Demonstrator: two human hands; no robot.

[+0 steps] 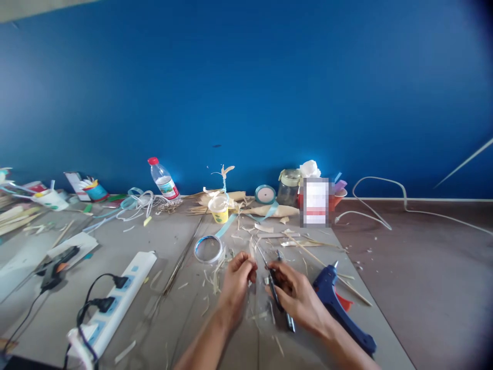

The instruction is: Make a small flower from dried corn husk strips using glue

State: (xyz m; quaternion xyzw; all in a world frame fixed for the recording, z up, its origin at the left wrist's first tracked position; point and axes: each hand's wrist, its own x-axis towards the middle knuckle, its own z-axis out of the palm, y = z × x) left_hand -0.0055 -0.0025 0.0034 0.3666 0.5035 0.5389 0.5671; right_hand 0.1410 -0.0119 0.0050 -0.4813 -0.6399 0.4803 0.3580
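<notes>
My left hand is closed in a pinch on a thin pale straw strip that rises just above its fingertips. My right hand is wrapped round a pair of dark scissors, whose blades point up toward the strip. Both hands hover low over the grey table, close together. A blue glue gun lies just right of my right hand. A roll of clear tape lies a little up and left of my left hand.
A white power strip with black plugs lies at the left. A black glue gun, a water bottle, a yellow cup, a ribbon spool, a glass jar and straw scraps crowd the table's back. The table's right edge drops to the floor.
</notes>
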